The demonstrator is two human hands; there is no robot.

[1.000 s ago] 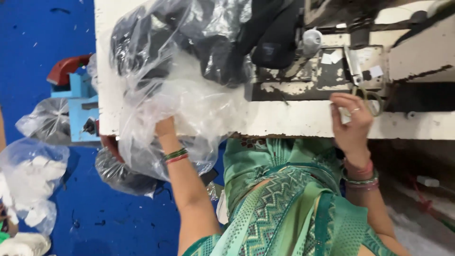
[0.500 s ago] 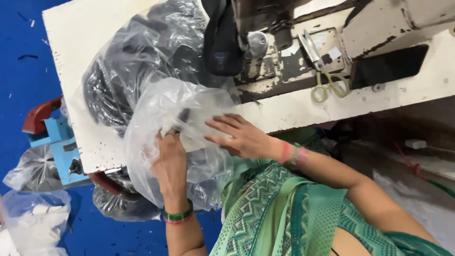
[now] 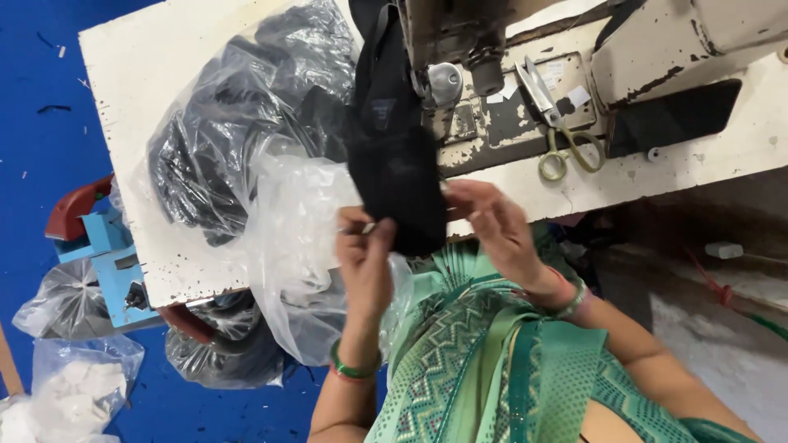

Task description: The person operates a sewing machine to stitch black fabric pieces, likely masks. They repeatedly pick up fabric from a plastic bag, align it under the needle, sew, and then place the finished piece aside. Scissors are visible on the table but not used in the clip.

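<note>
- Whereas half a second back both hands were flat on the clear plastic bag (image 3: pixel 295 246), they now have a black fabric piece (image 3: pixel 398 176) out of it, held up at the near edge of the sewing table (image 3: pixel 139 164).
- Left hand (image 3: pixel 365 262): fingers pinched together on the lower left edge of the black fabric piece; green bangles at the wrist.
- Right hand (image 3: pixel 492 226): fingers closed on the piece's right edge, just beside the table edge; a second earlier it was further right along that edge, by the scissors.
- Black fabric piece: hangs between the hands, its upper end running up toward the sewing machine (image 3: pixel 460 41) head on the table.
- Clear plastic bag: slack now, draped over the table's near edge, left of the piece.
- Further onto the table, left: a bigger plastic bag of dark pieces (image 3: pixel 222 139).
- Scissors (image 3: pixel 558 131): on the machine bed, right of the piece, untouched.
- Judgement: one piece is out of the bag and in hand; nothing is under the needle yet.
</note>
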